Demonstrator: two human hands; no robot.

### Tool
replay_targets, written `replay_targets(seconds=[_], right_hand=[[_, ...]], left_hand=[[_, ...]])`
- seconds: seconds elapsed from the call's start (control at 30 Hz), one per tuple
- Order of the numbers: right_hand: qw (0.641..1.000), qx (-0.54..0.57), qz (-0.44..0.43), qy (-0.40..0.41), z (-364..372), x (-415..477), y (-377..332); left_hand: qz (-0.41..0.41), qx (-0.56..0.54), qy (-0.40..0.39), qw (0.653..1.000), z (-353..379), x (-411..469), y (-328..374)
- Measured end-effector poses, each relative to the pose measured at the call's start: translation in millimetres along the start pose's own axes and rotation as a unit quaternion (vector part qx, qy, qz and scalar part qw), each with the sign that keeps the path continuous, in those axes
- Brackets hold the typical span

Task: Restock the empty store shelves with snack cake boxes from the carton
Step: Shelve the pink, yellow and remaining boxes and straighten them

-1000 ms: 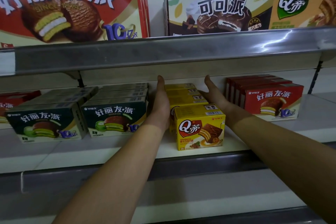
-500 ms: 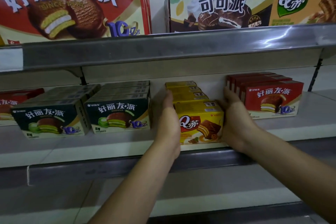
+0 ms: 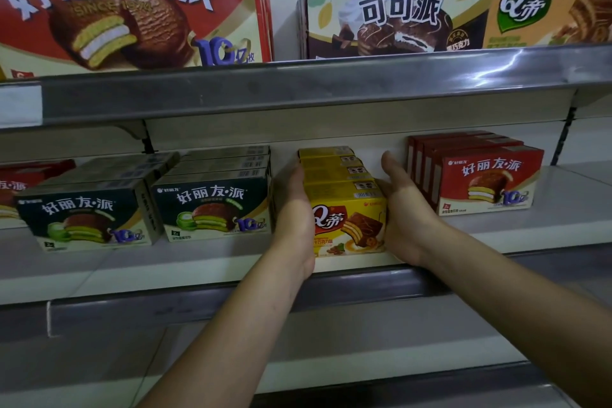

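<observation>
Grey metal edging (image 3: pixel 165 308) fronts the white shelf board (image 3: pixel 165 258); on it our left hand (image 3: pixel 294 219) and right hand (image 3: pixel 402 212), fingers straight, press both sides of the yellow cardboard snack cake boxes (image 3: pixel 347 205). Beyond, a steel upper shelf (image 3: pixel 298 89) carries larger boxes (image 3: pixel 132 10).

Mid shelf (image 3: pixel 205 262) w/ green boxes (image 3: pixel 212 209), yellow boxes (image 3: pixel 334 170), red boxes (image 3: pixel 490 182).

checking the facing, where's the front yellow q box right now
Head view, centre: the front yellow box stands on the middle shelf near its edge, flanked by the left hand and right hand, green boxes further left, red boxes further right.
</observation>
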State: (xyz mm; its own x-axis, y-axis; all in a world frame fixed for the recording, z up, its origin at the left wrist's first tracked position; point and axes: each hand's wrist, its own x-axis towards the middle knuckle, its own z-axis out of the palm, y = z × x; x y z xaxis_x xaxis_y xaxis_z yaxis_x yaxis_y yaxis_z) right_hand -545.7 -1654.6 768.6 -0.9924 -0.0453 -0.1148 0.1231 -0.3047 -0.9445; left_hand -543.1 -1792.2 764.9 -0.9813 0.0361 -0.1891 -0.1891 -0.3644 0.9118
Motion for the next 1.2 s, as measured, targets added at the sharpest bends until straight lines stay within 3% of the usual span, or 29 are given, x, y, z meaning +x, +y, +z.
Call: replay_targets(seconds=[0.3, 0.47, 0.7, 1.0, 1.2], right_hand=[[0.998, 0.022, -0.019, 0.063, 7.5, -12.8, -1.0], [0.993, 0.01, -0.065, 0.093, 1.0, -26.9, -4.3], [0.981, -0.017, -0.139, 0.131, -14.7, -54.5, -10.6], [0.97, -0.058, -0.189, 0.143, -65.4, -80.9, -26.0], [0.97, -0.087, -0.196, 0.117, -113.5, -67.8, -44.6]], left_hand=[[0.03, 0.022, -0.007, 0.999, -9.0, -10.7, -2.9], [0.135, 0.075, 0.001, 0.988, -17.3, -39.9, 11.7], [0.257, 0.202, -0.065, 0.943, -4.1, -64.0, 9.5], [0.244, 0.188, -0.128, 0.943, 67.7, -72.4, -10.3], [0.208, 0.169, -0.082, 0.96, 127.6, -54.3, -23.2]])
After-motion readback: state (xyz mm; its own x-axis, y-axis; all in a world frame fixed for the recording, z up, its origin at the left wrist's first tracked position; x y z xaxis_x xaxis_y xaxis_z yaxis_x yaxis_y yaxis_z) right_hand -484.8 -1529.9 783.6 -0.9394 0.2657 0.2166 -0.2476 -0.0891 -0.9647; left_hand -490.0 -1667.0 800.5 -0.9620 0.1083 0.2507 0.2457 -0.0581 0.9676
